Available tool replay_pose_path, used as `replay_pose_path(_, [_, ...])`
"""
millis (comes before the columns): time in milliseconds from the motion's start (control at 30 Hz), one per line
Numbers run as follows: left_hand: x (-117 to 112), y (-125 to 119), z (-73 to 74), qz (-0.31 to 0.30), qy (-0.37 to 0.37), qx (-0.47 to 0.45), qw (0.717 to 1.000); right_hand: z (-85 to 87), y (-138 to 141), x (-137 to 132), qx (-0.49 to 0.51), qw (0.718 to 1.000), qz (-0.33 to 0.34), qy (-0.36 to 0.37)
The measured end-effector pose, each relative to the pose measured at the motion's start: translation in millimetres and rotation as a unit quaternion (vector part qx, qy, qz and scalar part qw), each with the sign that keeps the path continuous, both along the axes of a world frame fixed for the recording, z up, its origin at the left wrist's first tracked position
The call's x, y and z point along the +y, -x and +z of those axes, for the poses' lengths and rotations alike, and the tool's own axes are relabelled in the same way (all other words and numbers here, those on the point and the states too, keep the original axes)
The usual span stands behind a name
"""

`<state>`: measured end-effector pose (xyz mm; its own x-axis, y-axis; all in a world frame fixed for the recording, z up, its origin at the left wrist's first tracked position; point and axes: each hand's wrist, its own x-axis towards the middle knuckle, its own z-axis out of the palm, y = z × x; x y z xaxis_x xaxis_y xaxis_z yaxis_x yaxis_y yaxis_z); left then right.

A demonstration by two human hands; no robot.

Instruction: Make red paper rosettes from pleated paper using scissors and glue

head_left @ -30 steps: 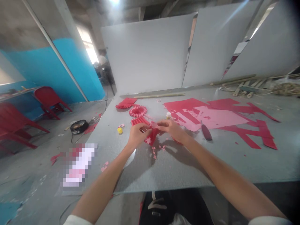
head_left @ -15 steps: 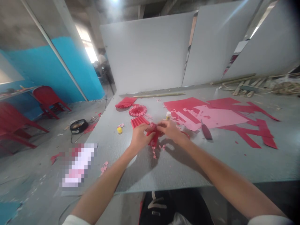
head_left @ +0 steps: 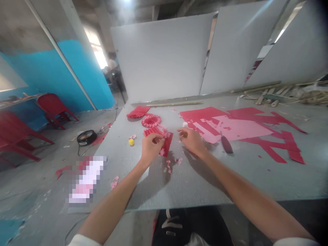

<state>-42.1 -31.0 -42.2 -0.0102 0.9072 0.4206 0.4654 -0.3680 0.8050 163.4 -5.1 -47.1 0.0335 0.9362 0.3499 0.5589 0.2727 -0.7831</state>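
Observation:
My left hand grips a pleated red paper strip, which lies on the grey table with small notches cut along its edge. My right hand hovers just right of the strip, fingers loosely curled, holding nothing I can see. A small white-capped glue bottle stands just beyond those fingers. Pink paper scraps lie below the strip. A red pleated rosette and a yellow bottle cap lie near my left hand.
Cut red and pink paper sheets and a dark-handled knife lie on the table's right. A bamboo pole lies along the back edge, before white panels. Red plastic chairs stand on the floor at left.
My hands have moved apart. My right hand has let go of the red paper and moved right, and the paper now lies flatter under my left hand.

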Motion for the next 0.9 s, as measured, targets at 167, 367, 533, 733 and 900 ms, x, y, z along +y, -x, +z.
replay_pose_path(167, [-0.7, 0.6, 1.4, 0.006, -0.004, -0.016, 1.000, 9.8, 9.0, -12.1, 0.135, 0.981, 0.125, 0.069])
replay_pose_path(367, [-2.4, -0.1, 3.7, 0.001, -0.020, -0.004, 1.000, 7.6, 24.0, -20.0, 0.239, 0.924, 0.263, 0.140])
replay_pose_path(533, [-3.3, -0.8, 5.5, -0.008, -0.020, 0.012, 1.000, -0.1, 24.1, -15.1, 0.243, 0.933, 0.245, 0.100])
replay_pose_path(733, [-4.7, -1.5, 6.0, -0.006, -0.017, 0.032, 0.999, 0.4, 25.2, -16.6, 0.260, 0.933, 0.227, 0.098])
replay_pose_path(900, [-4.4, -1.2, 3.8, -0.023, -0.010, 0.036, 0.999, 0.7, 25.4, -17.8, 0.275, 0.928, 0.226, 0.109])
